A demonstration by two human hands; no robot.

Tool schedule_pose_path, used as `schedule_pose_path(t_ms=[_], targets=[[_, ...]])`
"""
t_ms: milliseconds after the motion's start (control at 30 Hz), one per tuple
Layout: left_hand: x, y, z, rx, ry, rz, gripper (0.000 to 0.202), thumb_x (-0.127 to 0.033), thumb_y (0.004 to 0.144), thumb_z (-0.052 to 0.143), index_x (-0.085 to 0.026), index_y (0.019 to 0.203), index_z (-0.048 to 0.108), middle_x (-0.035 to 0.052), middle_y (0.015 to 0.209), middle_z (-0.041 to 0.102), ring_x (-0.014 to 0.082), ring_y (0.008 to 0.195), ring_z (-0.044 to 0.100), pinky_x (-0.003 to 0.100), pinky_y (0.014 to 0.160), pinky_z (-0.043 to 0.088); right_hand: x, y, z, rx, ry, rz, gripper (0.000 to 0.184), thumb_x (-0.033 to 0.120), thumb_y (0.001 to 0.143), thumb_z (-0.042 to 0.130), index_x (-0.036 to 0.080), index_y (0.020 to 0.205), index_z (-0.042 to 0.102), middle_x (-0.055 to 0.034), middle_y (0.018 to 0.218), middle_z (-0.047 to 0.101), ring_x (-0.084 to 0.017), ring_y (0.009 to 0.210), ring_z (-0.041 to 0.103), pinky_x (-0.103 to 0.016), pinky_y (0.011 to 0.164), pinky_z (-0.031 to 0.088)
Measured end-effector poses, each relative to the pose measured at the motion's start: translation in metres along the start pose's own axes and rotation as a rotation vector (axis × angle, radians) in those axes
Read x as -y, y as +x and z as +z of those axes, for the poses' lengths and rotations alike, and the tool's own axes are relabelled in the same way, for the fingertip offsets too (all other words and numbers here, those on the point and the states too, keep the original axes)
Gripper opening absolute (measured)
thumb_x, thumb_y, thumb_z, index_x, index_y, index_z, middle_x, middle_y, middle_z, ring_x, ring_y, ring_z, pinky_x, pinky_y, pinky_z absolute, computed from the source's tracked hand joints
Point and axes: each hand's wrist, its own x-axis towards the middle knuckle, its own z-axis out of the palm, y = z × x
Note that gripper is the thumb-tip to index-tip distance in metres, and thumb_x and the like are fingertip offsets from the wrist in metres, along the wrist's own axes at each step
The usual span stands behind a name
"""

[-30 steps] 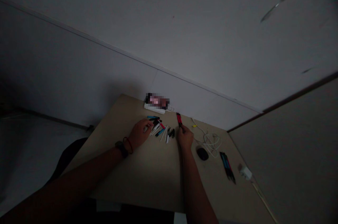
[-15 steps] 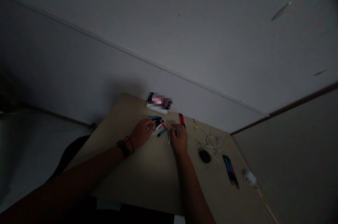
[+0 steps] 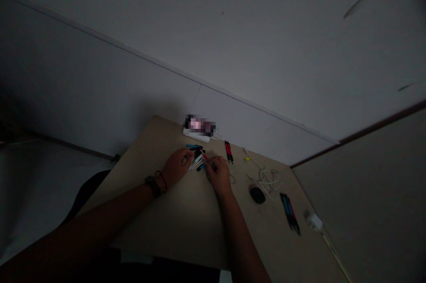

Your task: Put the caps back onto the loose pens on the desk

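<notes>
A loose pile of thin pieces that look like pens or pen parts, in white, blue, red and black, lies between my hands on the table. White sticks [image 3: 197,161] fan out at its middle, with a blue piece [image 3: 193,146] at its far side. At the pile's left edge is my left hand [image 3: 177,165], fingers curled round a small pale thing too dim to name. My right hand [image 3: 218,174] reaches over the right side of the pile with its fingers pinched; what is between them is hidden.
Behind the pile a phone [image 3: 199,125] leans on a white stand [image 3: 196,136]. Red-and-black pens [image 3: 229,152] lie right of it. Further right are a white cable [image 3: 266,181], a black mouse [image 3: 257,194], a row of pens [image 3: 290,213] and a white plug [image 3: 313,221].
My right hand has moved left over the white sticks, uncovering a thin curved line on the table at its right. My left hand stays almost in place.
</notes>
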Motion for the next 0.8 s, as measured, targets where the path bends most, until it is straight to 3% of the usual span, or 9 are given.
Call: schedule_pose_path(t_ms=[367, 800], targets=[[0.0009, 0.0009, 0.0006, 0.002, 0.017, 0.013, 0.013, -0.019, 0.088, 0.055, -0.018, 0.094, 0.066, 0.0068, 0.095, 0.072, 0.0187, 0.086, 0.066, 0.032, 0.078, 0.053, -0.0009, -0.0012, 0.0030, 0.005, 0.024, -0.016, 0.022, 0.034, 0.090, 0.061, 0.023, 0.098, 0.078, -0.0110, 0.110, 0.071, -0.027, 0.112, 0.059, -0.045, 0.100, 0.045], [0.0015, 0.0000, 0.0012, 0.026, 0.016, 0.010, 0.012, -0.017, 0.088, 0.055, -0.018, 0.094, 0.065, 0.0069, 0.096, 0.071, 0.0195, 0.088, 0.066, 0.033, 0.080, 0.053, -0.0013, -0.0017, 0.0051, 0.048, 0.003, -0.008, 0.027, 0.036, 0.091, 0.060, 0.022, 0.106, 0.077, -0.0121, 0.110, 0.073, -0.028, 0.117, 0.057, -0.047, 0.103, 0.044]])
